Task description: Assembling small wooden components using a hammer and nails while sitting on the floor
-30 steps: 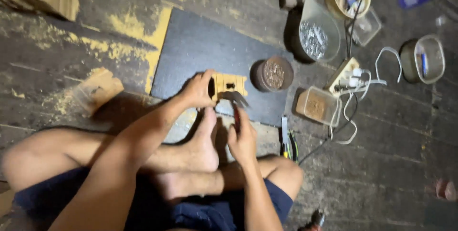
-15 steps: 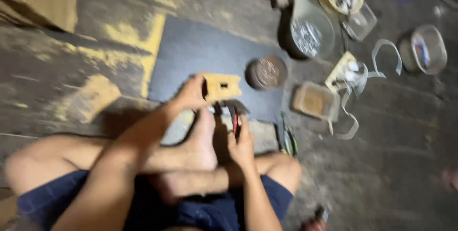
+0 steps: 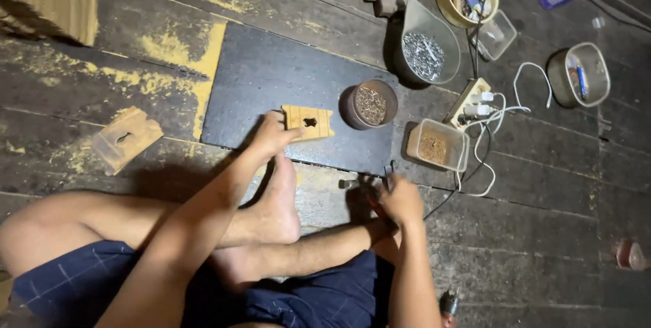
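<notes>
Two hands are at work on the floor: the left hand (image 3: 271, 135) pinches the near end of a small wooden block (image 3: 308, 122) with a keyhole-shaped cutout, pressing it flat on the dark board (image 3: 271, 91), while the right hand (image 3: 400, 200) is curled around a metal tool (image 3: 388, 173), seemingly pliers, beside the board's edge. This looks like the fitting stage; bringing tool to block calls for a steady hold. Nearby, a round brown tin (image 3: 369, 104) holds small brownish bits, a square clear tub (image 3: 436, 145) brown powder, and a grey scoop-shaped dish (image 3: 425, 49) nails.
</notes>
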